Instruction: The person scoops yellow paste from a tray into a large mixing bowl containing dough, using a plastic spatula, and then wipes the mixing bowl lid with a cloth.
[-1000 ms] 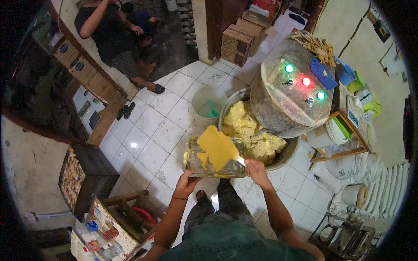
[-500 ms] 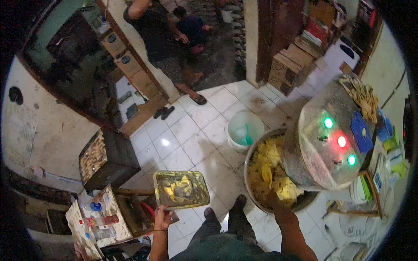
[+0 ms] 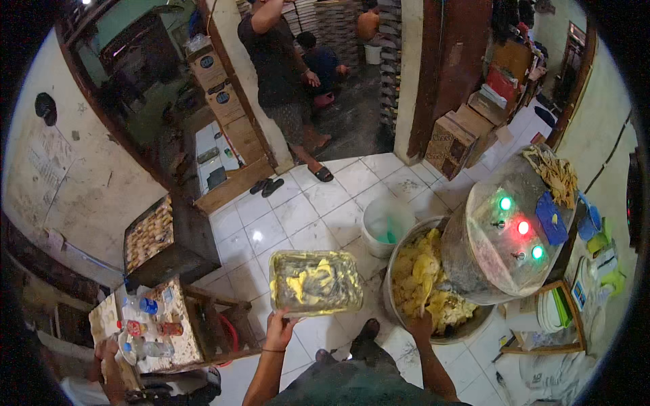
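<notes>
One smeared metal tray point(image 3: 344, 296), held left of a wide bowl point(image 3: 452, 337) of yellow dough point(image 3: 410, 262).
The left hand point(image 3: 279, 329) grasps the tray's near edge, above the tiled floor point(image 3: 301, 206); the right hand point(image 3: 420, 326) is at the bowl's near side (whether it grips anything in the dough, I cannot tell). A pale bucket point(image 3: 378, 245) stands just beside the bowl.

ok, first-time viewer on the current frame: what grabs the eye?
Probably the glowing red and green lights atop the grimy rounded machine at right. Next, the wide basin of lumpy yellow mass beside it, the right hand at its near side. Then the yellow-smeared tray in the left hand, near centre.
</notes>
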### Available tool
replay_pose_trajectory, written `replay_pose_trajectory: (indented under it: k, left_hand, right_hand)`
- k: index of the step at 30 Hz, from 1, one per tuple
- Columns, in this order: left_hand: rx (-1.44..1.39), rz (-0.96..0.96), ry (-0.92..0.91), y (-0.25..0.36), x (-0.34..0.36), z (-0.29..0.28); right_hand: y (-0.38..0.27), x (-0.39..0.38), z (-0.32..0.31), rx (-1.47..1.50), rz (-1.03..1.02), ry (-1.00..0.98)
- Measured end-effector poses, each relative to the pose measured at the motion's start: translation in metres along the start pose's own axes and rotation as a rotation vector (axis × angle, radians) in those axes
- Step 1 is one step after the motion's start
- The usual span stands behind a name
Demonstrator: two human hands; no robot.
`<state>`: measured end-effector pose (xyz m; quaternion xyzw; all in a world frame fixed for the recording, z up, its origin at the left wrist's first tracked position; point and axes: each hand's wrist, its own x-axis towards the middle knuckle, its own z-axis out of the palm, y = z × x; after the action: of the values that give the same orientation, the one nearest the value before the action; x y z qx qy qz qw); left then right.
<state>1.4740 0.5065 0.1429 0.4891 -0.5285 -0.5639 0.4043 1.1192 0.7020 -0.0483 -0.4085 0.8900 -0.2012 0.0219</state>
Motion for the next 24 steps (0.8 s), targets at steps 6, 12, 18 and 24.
replay_pose_trajectory:
  k: [6, 12, 18, 24]
  left_hand:
    - [0.074, 0.206, -0.042, -0.002, -0.006, -0.026]
    - [-0.796, -0.105, 0.12, 0.026, -0.05, -0.038]
    - [-0.069, 0.284, 0.087, 0.038, -0.097, -0.07]
    - [-0.356, 0.243, -0.061, 0.082, -0.135, -0.117]
  right_hand:
    - [-0.086, -0.021, -0.092, 0.834, 0.252, 0.067]
    - [-0.217, -0.052, -0.226, 1.681, 0.399, -0.456]
    - [-0.24, -0.071, -0.21, 1.48, 0.358, -0.808]
    - [-0.262, -0.046, -0.252, 0.922, -0.11, -0.558]
